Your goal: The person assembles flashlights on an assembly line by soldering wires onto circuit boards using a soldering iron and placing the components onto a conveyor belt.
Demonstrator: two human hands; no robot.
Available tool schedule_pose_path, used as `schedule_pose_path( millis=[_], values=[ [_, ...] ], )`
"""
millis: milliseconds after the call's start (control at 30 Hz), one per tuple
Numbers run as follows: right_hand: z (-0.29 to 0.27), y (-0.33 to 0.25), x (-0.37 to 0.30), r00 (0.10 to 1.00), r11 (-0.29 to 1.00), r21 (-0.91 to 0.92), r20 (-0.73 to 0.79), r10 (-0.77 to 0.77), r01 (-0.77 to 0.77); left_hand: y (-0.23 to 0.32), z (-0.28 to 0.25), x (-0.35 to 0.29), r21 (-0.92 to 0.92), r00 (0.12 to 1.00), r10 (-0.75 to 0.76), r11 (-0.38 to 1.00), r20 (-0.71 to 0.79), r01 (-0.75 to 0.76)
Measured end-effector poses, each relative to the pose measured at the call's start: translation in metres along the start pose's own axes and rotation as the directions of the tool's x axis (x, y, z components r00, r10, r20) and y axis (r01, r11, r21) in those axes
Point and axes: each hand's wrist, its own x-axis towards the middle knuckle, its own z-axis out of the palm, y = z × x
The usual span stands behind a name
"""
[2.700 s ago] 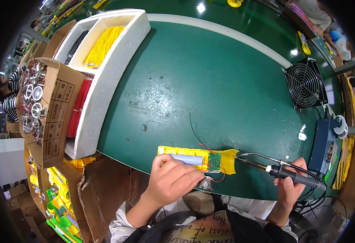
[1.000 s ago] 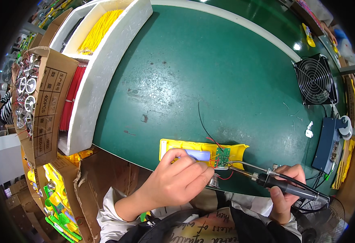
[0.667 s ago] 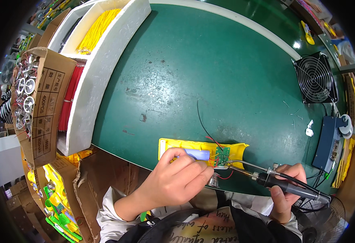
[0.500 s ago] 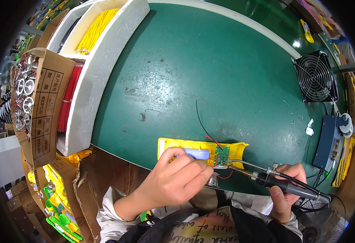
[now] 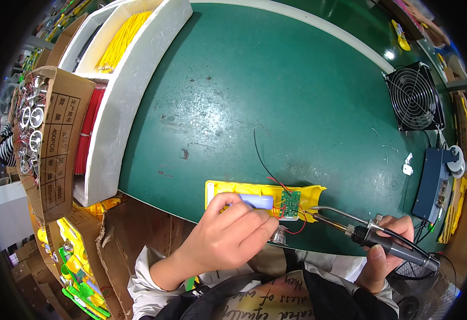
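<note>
At the table's near edge lies a yellow plastic half-shell (image 5: pixel 314 198), holding a blue cylindrical battery cell (image 5: pixel 258 201) and a small green circuit board (image 5: pixel 291 205). A black wire (image 5: pixel 260 154) and red wires run from the board. My left hand (image 5: pixel 228 232) is closed over the shell's near edge beside the cell; what its fingertips pinch is hidden. Just right of them sits a small silvery metal cup (image 5: pixel 279 236). My right hand (image 5: pixel 387 250) grips a soldering iron (image 5: pixel 372 236) with a thin metal feed tube. Its tip is just right of the board, apparently off it.
Left stands a white foam box (image 5: pixel 129 80) with yellow and red wires, beside a carton (image 5: pixel 57 144) of metal cups. A black fan (image 5: pixel 414 98) and a blue-grey unit (image 5: pixel 430 184) with a spool stand right. Wire scraps and a white piece (image 5: pixel 407 164) lie near them.
My right hand has drawn the soldering iron a little to the right, so its tip has moved off the circuit board's near edge. My left hand stays almost where it was.
</note>
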Motion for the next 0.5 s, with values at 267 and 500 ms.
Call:
schedule_pose_path(
  millis=[267, 500],
  values=[
    [0.004, 0.005, 0.004, 0.980, 0.985, -0.119, 0.164, -0.108, 0.128, -0.003, 0.000, 0.001, 0.003, 0.999, 0.033, 0.999, 0.026, -0.033],
    [0.010, 0.000, 0.021, 0.866, 0.877, -0.188, 0.342, -0.364, 0.443, -0.002, 0.000, 0.001, 0.000, 0.999, 0.030, 1.000, 0.011, -0.030]
  ],
)
